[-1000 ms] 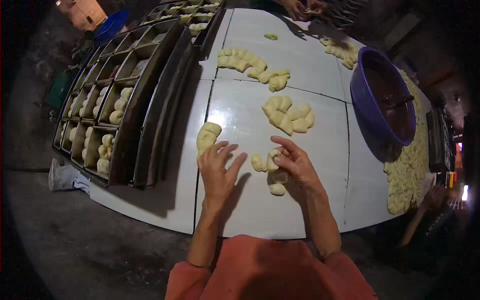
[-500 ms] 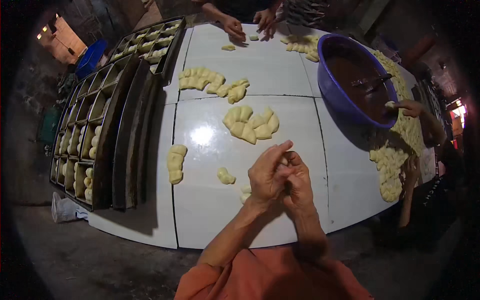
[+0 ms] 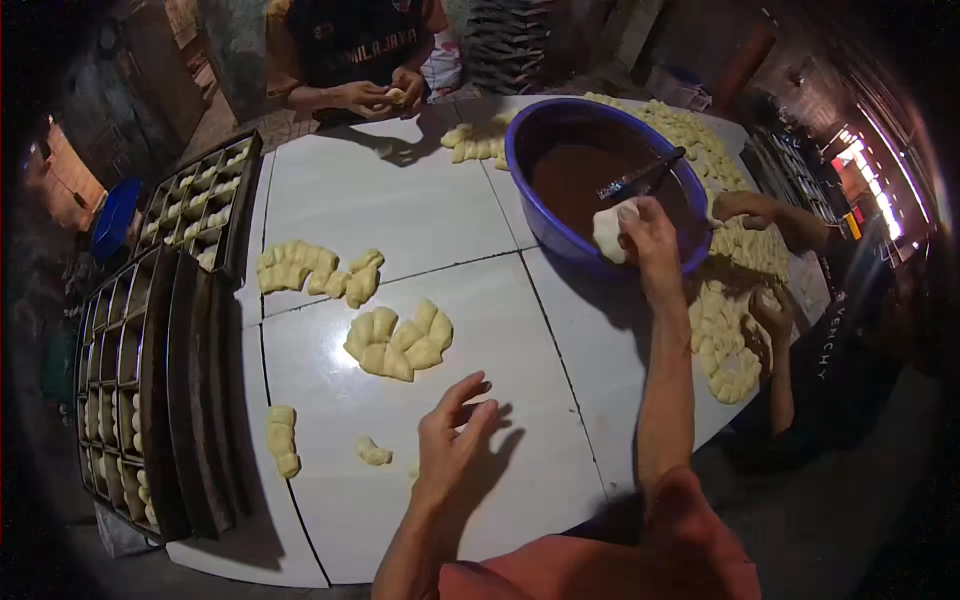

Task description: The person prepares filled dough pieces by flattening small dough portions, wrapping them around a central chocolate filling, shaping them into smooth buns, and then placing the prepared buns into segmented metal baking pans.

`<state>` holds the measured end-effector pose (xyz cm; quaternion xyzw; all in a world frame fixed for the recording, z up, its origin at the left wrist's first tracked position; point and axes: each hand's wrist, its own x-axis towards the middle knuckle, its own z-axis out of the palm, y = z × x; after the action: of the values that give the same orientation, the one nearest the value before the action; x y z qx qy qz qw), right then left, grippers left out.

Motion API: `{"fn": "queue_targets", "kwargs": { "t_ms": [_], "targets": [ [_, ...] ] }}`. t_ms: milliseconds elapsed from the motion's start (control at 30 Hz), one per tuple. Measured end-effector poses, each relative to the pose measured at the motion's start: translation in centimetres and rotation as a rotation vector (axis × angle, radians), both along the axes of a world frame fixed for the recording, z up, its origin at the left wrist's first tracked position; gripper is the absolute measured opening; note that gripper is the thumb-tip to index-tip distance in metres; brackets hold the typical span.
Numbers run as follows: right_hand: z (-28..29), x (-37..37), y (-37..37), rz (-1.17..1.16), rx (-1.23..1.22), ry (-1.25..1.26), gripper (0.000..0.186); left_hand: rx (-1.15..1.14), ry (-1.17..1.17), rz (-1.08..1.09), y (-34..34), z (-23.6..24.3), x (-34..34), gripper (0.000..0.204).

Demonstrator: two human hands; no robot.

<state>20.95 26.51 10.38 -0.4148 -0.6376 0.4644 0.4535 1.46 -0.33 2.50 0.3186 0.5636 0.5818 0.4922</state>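
Observation:
My right hand pinches a flattened piece of pale dough at the near rim of a large purple basin. Brown filling lies in the basin, with a dark flat-bladed tool resting in it. Over the white tiled table my left hand hovers with fingers apart and nothing in them. Just beyond it lies a cluster of cut dough pieces. A small dough lump rests left of that hand, and a short dough strip farther left.
Black divided baking pans holding dough balls stand along the left edge. More dough strips lie mid-table. A co-worker's hands work dough across the table; another person's hands are over dough pieces at the right.
My hands, together before, have parted. The right has moved to the basin with a piece of dough, and the left has opened. The view has swung right; the far co-worker now shows more.

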Motion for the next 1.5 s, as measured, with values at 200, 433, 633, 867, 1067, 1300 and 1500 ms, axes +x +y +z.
{"fn": "queue_targets", "kwargs": {
  "t_ms": [200,433,633,867,1067,1300,1500],
  "targets": [
    [-7.5,2.9,11.6,0.336,0.112,-1.006,0.027,-0.119,0.129,0.009,-1.0,-0.7,-2.3,0.039],
    [-2.6,0.4,7.5,0.300,-0.194,-0.574,0.024,-0.216,0.178,-0.145,-1.2,0.5,-2.9,0.037],
    [0.0,-3.6,-2.0,0.256,-0.358,0.138,0.018,-0.038,-0.136,-0.168,2.5,-0.8,-0.4,0.043],
    [-7.1,-9.2,-13.7,0.411,-0.676,0.454,0.020,0.068,-0.752,0.045,2.0,-0.4,-0.3,0.038],
    [-9.5,-11.9,-20.1,0.500,-0.455,0.266,0.048,0.025,-0.650,0.397,-2.9,-2.5,-4.5,0.020],
    [-9.9,-15.6,-25.1,0.300,0.127,-0.130,0.019,0.036,-0.517,0.509,-5.6,-3.2,-5.3,0.030],
    [-8.9,-16.5,-25.9,0.360,-0.319,-0.039,0.014,-0.029,-0.287,0.305,-6.1,-1.6,-9.1,0.041]
  ]
}}
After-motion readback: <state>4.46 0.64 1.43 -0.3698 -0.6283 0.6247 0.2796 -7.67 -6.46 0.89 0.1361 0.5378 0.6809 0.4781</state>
